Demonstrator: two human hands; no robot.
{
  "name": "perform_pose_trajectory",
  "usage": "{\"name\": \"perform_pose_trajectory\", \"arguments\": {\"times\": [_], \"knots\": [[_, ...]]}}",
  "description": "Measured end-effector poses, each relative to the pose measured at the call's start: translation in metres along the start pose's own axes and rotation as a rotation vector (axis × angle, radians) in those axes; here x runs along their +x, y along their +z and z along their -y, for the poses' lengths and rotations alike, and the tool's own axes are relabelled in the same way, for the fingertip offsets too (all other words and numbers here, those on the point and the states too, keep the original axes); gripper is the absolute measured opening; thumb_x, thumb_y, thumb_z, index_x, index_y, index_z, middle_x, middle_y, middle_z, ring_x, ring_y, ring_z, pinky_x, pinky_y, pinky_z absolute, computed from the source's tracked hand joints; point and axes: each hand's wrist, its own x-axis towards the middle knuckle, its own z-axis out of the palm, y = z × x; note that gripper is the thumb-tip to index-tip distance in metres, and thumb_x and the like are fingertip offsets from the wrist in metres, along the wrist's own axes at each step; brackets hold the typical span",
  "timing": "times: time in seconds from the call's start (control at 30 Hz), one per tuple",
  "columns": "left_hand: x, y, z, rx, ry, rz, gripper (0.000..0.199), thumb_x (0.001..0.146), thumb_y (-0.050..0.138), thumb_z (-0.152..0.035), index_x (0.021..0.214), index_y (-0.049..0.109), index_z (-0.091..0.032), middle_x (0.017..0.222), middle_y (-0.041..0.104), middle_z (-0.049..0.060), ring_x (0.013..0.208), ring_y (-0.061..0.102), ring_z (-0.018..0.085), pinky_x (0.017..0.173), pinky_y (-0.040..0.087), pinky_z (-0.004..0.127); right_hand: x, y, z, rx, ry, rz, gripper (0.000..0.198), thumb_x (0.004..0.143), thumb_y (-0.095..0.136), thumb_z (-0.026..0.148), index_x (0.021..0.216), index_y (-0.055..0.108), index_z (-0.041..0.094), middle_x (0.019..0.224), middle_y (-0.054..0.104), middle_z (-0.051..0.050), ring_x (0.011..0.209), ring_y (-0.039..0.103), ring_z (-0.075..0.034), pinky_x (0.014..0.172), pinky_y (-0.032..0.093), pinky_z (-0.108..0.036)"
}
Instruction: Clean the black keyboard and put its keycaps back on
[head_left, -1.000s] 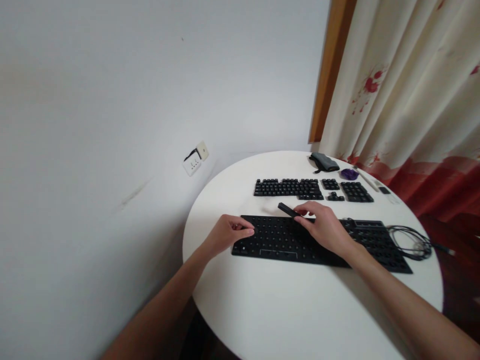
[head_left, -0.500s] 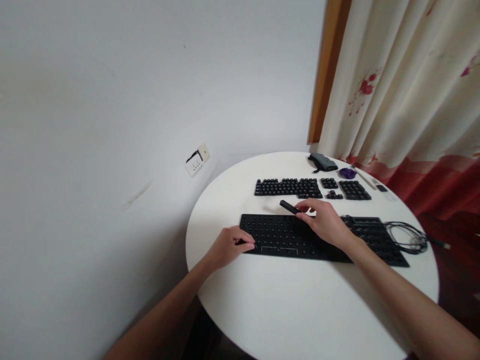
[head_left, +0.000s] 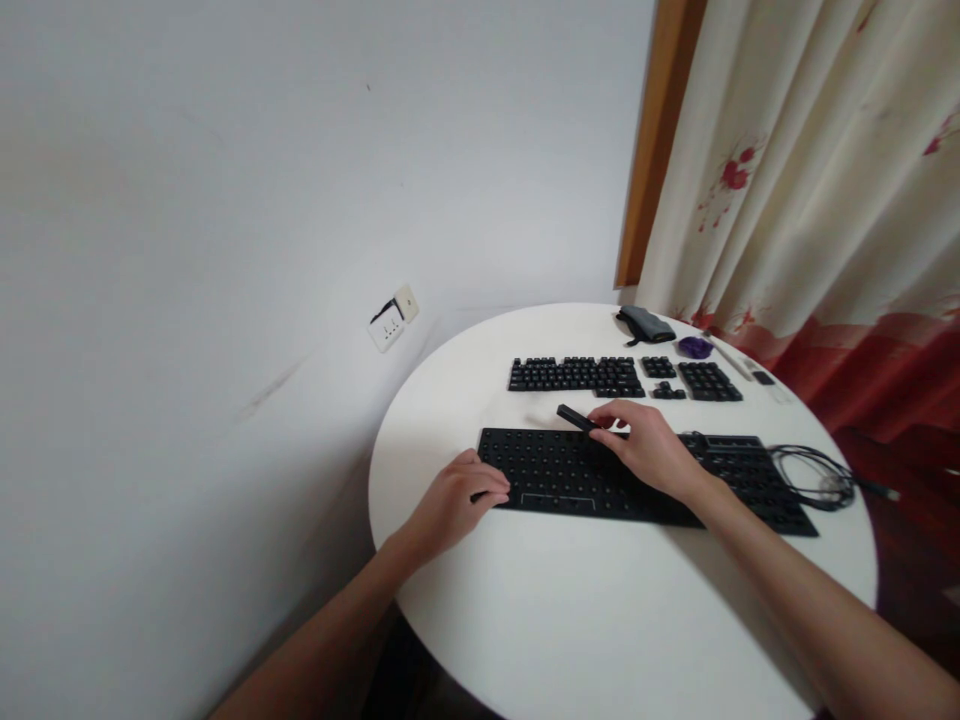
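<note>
A black keyboard (head_left: 555,470) with its keycaps off lies across the white table, its pale-outlined space bar slot near the front edge. My left hand (head_left: 454,500) grips the keyboard's front left corner, fingers on top and thumb at the near side. Between thumb and fingers of my right hand (head_left: 637,440) is a long black space bar keycap (head_left: 574,416), held above the keyboard's back middle and pointing left. My right hand covers its right end.
Removed keycaps (head_left: 577,375) lie in groups behind the keyboard. A coiled cable (head_left: 817,480) is at the right. Farther back are a grey pouch (head_left: 649,325), a purple item (head_left: 695,347) and a white stick-like object (head_left: 727,355). A wall (head_left: 225,250) borders the table's left.
The space bar keycap and my right hand have shifted very slightly left. My left hand stays at the keyboard's corner, its fingers lying a little differently.
</note>
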Motion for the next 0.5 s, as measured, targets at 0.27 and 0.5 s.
{"name": "perform_pose_trajectory", "arguments": {"times": [0.27,0.5], "knots": [[-0.006,-0.001,-0.007,0.168,0.156,-0.038,0.013,0.093,0.063,-0.018,0.087,0.074,-0.021,0.099,0.076,0.000,0.085,0.059,0.017,0.078,0.050,0.033,0.000,0.001,0.001,0.002,-0.012,0.012,0.009,0.087,0.067,0.024,0.096,0.070,0.021,0.092,0.072,-0.004,0.085,0.065,-0.022,0.080,0.050,-0.037],[-0.015,0.011,-0.004,0.220,0.159,-0.135,0.013,0.093,0.061,-0.016,0.093,0.072,-0.022,0.101,0.074,0.001,0.089,0.057,0.018,0.081,0.051,0.034,0.000,0.004,0.005,0.022,-0.009,0.026,0.009,0.087,0.067,0.023,0.096,0.070,0.021,0.092,0.072,-0.004,0.083,0.065,-0.021,0.079,0.050,-0.035]]}}
